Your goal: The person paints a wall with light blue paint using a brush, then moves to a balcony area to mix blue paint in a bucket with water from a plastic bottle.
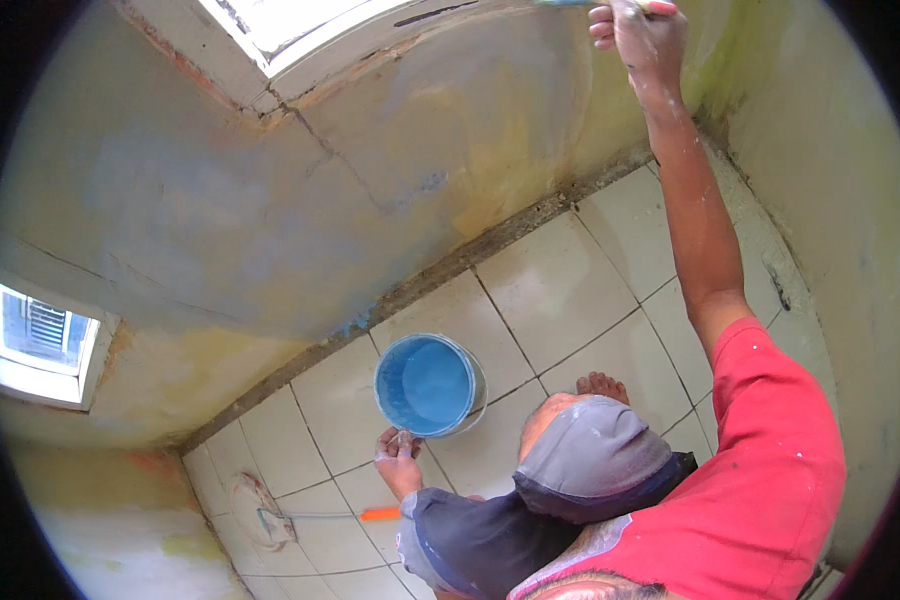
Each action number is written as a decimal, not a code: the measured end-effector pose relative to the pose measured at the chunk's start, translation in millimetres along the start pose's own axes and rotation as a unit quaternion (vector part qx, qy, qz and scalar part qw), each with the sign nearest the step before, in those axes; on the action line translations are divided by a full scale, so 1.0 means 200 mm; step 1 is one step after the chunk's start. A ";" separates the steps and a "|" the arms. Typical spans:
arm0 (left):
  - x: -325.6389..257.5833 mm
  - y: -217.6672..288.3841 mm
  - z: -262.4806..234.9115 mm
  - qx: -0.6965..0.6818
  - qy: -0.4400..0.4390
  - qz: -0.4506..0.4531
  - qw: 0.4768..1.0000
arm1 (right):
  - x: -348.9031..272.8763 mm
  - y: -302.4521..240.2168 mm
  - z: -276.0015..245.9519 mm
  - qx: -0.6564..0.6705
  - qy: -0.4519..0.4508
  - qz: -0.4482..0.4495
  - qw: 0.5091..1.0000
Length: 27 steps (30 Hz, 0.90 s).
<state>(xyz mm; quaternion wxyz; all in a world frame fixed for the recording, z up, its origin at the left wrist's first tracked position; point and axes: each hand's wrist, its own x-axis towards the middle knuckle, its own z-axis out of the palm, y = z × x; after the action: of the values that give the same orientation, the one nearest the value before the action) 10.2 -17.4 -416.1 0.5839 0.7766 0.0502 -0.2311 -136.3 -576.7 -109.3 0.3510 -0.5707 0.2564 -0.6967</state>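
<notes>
My right arm, in a red sleeve, reaches up to the wall by the window. At the upper edge of the picture, my right hand (648, 45) is closed around a paintbrush (660, 7) with a reddish handle end; its blue-green other end is partly cut off. Down at floor level stands a bucket (467, 408) with a thin wire handle, holding light blue paint (436, 384). My left hand (398, 462) is beside my knee, its fingers closed at the bucket's near rim. My left forearm is mostly hidden behind the knee.
Pale floor tiles (560, 270) meet a patchy, cracked wall (220, 220). A bright window (300, 65) is overhead and a smaller window (85, 365) at left. An orange-handled tool (380, 514) with a thin rod lies on the floor. My bare foot (604, 384) is right of the bucket.
</notes>
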 end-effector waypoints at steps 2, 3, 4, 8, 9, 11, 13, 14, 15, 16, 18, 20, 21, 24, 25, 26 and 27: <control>0.00 -0.01 0.00 -0.001 -0.007 0.009 1.000 | -0.02 -0.03 0.07 -0.025 -0.024 0.038 0.999; 0.00 -0.01 -0.01 -0.007 -0.010 0.011 1.000 | -0.04 -0.04 0.10 -0.034 -0.037 0.025 0.998; 0.00 -0.02 -0.01 -0.007 -0.009 0.013 1.000 | -0.07 -0.05 0.14 -0.043 -0.050 0.013 0.998; 0.00 -0.01 -0.01 -0.004 -0.011 0.016 1.000 | -0.16 -0.11 0.26 -0.050 -0.081 -0.004 0.995; 0.00 -0.01 -0.01 -0.019 -0.011 0.011 1.000 | -0.18 -0.12 0.29 -0.054 -0.089 -0.005 0.995; -0.01 -0.01 0.00 -0.032 -0.015 0.006 0.999 | -0.22 -0.15 0.35 -0.059 -0.102 -0.014 0.993; -0.01 -0.01 0.00 -0.037 -0.017 0.012 0.999 | -0.27 -0.18 0.40 -0.065 -0.115 -0.025 0.991; 0.00 -0.01 0.00 -0.030 -0.019 0.018 0.999 | -0.30 -0.19 0.43 -0.068 -0.121 -0.033 0.990; 0.00 -0.01 0.00 -0.038 -0.020 0.018 0.999 | -0.33 -0.20 0.46 -0.071 -0.127 -0.039 0.989; 0.00 -0.01 0.00 -0.040 -0.019 0.020 0.999 | -0.38 -0.21 0.50 -0.075 -0.132 -0.046 0.987; 0.00 -0.02 0.00 -0.036 -0.019 0.024 0.999 | -0.47 -0.24 0.59 -0.080 -0.145 -0.060 0.984; 0.01 -0.03 0.00 -0.013 -0.016 0.030 0.999 | -0.58 -0.28 0.69 -0.090 -0.153 -0.097 0.979; 0.01 -0.03 0.00 -0.021 -0.017 0.024 0.999 | -0.64 -0.30 0.75 -0.092 -0.149 -0.130 0.976; 0.03 -0.05 0.00 -0.023 -0.009 0.019 1.000 | -0.80 -0.40 0.88 -0.030 -0.223 -0.068 0.972; 0.03 -0.06 0.00 -0.021 -0.007 0.019 1.000 | -0.84 -0.42 0.89 0.010 -0.222 -0.082 0.971; 0.04 -0.06 0.00 -0.008 0.003 0.018 1.000 | -0.88 -0.44 0.90 0.036 -0.235 -0.082 0.968; 0.04 -0.06 -0.01 -0.016 -0.005 0.021 1.000 | -0.91 -0.45 0.91 0.059 -0.250 -0.083 0.963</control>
<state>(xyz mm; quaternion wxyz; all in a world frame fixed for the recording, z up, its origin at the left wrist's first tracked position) 13.4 -13.7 -429.6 0.6013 0.7670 0.0347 -0.2214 42.6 -371.4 -113.8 0.3782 -0.7243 0.0710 -0.5721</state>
